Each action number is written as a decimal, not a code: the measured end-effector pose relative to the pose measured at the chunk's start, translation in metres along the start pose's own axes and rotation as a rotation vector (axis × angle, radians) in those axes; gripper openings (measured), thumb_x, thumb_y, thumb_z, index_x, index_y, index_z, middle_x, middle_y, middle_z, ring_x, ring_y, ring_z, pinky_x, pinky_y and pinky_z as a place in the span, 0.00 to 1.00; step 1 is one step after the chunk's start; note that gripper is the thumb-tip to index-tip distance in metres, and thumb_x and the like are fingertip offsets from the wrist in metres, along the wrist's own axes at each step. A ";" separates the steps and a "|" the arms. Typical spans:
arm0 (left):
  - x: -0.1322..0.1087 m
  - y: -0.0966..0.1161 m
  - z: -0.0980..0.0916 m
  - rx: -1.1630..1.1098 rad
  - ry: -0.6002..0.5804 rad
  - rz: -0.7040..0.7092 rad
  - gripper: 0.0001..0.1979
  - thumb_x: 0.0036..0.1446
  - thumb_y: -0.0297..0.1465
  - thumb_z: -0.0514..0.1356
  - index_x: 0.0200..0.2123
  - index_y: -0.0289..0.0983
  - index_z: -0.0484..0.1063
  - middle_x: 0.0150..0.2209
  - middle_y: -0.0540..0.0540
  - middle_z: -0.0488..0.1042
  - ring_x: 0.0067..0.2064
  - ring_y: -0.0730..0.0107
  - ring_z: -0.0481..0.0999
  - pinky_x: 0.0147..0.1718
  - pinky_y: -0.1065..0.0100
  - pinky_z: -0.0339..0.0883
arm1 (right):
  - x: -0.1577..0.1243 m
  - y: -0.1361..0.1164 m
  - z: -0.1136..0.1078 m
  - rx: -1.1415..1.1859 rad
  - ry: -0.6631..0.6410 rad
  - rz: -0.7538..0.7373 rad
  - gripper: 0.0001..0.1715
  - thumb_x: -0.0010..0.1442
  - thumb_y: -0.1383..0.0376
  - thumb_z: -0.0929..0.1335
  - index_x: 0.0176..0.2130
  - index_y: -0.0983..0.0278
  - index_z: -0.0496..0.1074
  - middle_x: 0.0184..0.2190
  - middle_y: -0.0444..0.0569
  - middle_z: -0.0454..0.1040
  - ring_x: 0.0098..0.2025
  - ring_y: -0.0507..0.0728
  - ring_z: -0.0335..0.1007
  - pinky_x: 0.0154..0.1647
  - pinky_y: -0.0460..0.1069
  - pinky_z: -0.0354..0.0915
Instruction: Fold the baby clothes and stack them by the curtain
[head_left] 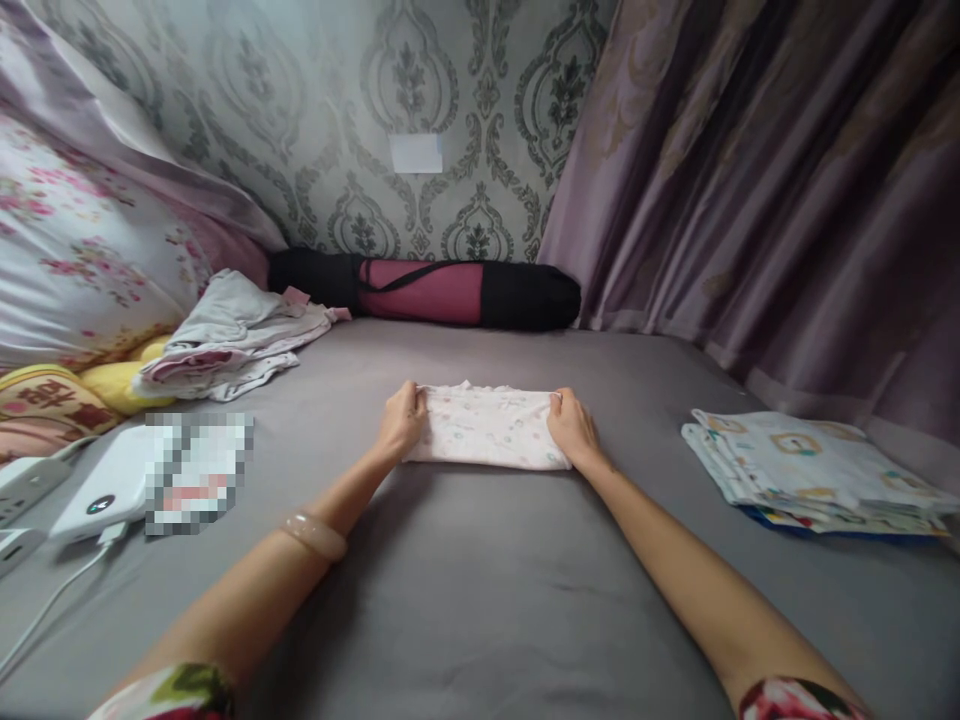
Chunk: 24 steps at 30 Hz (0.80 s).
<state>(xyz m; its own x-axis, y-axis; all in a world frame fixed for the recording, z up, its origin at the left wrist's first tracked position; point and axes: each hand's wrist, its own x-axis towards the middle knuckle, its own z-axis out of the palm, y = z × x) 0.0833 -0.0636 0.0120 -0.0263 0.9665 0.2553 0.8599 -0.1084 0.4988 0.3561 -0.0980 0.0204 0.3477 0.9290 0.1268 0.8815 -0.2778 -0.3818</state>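
A pale pink cloth garment (487,428) with small printed motifs lies folded into a flat rectangle on the grey sheet (480,580). Its exact kind cannot be made out. My left hand (403,418) pinches its far left corner, fingers closed on the fabric. At the far right corner, my right hand (572,425) grips it the same way. The cloth is stretched between both hands, its near edge resting on or just over the sheet. A pale bangle (315,537) circles my left forearm.
Folded printed cloths (810,465) are stacked at right. Crumpled clothes (232,335) lie at left, near a yellow plush item (120,385), a white power bank (116,480) with a cable and a pixelated item (199,475). A black and maroon roll bag (424,290) lies along the wall, beside purple curtains (712,180).
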 end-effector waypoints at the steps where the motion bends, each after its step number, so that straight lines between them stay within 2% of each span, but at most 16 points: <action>1: 0.001 -0.001 0.003 0.024 0.003 0.009 0.10 0.65 0.32 0.46 0.35 0.38 0.64 0.35 0.43 0.74 0.38 0.65 0.72 0.34 0.68 0.59 | 0.000 0.000 0.001 -0.025 -0.001 0.001 0.22 0.70 0.60 0.53 0.53 0.64 0.66 0.42 0.57 0.77 0.43 0.61 0.74 0.40 0.50 0.62; 6: 0.004 -0.001 0.009 0.169 -0.021 0.071 0.11 0.67 0.33 0.43 0.43 0.38 0.63 0.40 0.40 0.74 0.41 0.62 0.74 0.36 0.67 0.61 | 0.003 -0.001 0.004 -0.129 -0.011 -0.030 0.22 0.71 0.59 0.51 0.54 0.63 0.63 0.40 0.57 0.77 0.42 0.63 0.75 0.39 0.51 0.62; 12: 0.009 0.000 0.011 0.306 -0.080 0.075 0.13 0.68 0.33 0.41 0.44 0.37 0.62 0.42 0.38 0.74 0.41 0.59 0.75 0.35 0.65 0.62 | 0.010 -0.003 0.008 -0.196 -0.022 -0.038 0.24 0.71 0.58 0.51 0.52 0.66 0.64 0.40 0.60 0.77 0.43 0.64 0.75 0.42 0.54 0.63; 21: 0.014 -0.004 0.017 0.303 -0.090 -0.001 0.14 0.67 0.36 0.42 0.44 0.36 0.63 0.42 0.37 0.75 0.43 0.55 0.76 0.37 0.63 0.63 | 0.020 -0.002 0.010 -0.194 -0.039 0.063 0.26 0.68 0.54 0.56 0.47 0.70 0.72 0.43 0.65 0.76 0.47 0.66 0.73 0.44 0.54 0.64; 24: 0.013 -0.001 0.012 0.269 -0.105 -0.032 0.14 0.67 0.37 0.45 0.45 0.35 0.63 0.43 0.36 0.74 0.45 0.56 0.75 0.39 0.63 0.64 | 0.028 0.003 0.007 -0.151 -0.105 0.063 0.27 0.68 0.53 0.56 0.47 0.69 0.72 0.44 0.63 0.76 0.48 0.66 0.73 0.44 0.53 0.64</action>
<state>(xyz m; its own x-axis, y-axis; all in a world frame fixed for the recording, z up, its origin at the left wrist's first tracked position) 0.0881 -0.0478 0.0052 -0.0149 0.9887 0.1492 0.9642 -0.0253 0.2638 0.3660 -0.0713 0.0164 0.3759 0.9266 0.0081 0.8996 -0.3628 -0.2432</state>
